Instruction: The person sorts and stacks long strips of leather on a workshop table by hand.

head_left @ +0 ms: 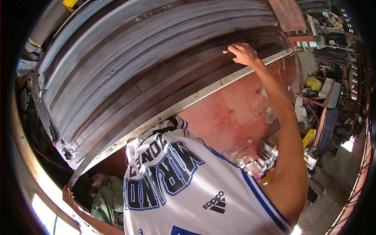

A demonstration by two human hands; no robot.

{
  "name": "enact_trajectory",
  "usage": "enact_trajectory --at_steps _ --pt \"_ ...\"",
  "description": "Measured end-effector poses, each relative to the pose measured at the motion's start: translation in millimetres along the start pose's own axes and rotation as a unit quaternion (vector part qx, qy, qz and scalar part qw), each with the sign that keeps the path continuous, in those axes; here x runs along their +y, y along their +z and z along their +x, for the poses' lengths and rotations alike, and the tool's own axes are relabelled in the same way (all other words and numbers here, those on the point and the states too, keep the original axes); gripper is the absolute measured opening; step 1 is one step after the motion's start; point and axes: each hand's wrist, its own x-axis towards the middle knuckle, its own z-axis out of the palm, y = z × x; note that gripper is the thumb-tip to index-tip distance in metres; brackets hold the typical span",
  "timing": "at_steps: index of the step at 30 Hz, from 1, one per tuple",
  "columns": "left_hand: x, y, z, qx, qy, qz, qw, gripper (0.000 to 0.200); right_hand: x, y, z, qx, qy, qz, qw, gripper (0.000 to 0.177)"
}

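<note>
My left hand (68, 196) is low at the far left, its fingers closed on the end of a long, dark, flat strip (87, 161). From there the strip bends up over the board's corner and runs right among other dark strips (156, 84). Above the right part of these strips is my right hand (243, 54), with its fingers curled closed. What it grips, if anything, is hidden. Beneath both stretches a stack of grey-black sheets or strips (176, 37), with "XL-127" chalked on a dark band near the top.
A pale worn edge (196, 96) borders the stack on my side. Below it is a scuffed red surface (231, 111). Cluttered shelves (325, 90) stand at right, and green cloth (109, 197) lies at lower left. My white jersey (176, 184) fills the bottom.
</note>
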Motion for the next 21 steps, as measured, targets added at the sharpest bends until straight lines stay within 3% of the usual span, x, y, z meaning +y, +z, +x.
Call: enact_trajectory --at_steps 4,6,8,12,14,21 --pt "-24.1 -5.6 16.6 -0.049 -0.041 -0.050 0.997 0.026 9.0 -19.2 -18.9 -0.024 0.036 -0.031 0.999 0.045" --pt "-34.4 -5.2 21.0 -0.067 -0.014 -0.088 0.994 0.025 17.2 -42.2 -29.9 -0.049 0.068 -0.040 0.996 0.042" --pt "-14.5 5.1 11.2 -0.062 -0.057 -0.072 0.994 0.025 33.8 -58.8 -48.6 -0.050 0.079 -0.077 0.993 0.046" --pt "-8.6 27.7 14.2 -0.146 -0.038 -0.197 0.969 0.024 53.0 -74.7 -74.9 -0.112 0.093 -0.107 0.984 0.048" --pt "51.1 50.0 -11.6 -0.082 -0.058 -0.056 0.993 0.023 54.1 -74.4 -84.5 -0.160 0.126 -0.124 0.971 0.049" --pt "70.8 81.9 -22.2 -0.086 -0.017 -0.054 0.995 0.019 47.8 -48.6 -94.5 -0.235 0.151 -0.122 0.952 0.045"
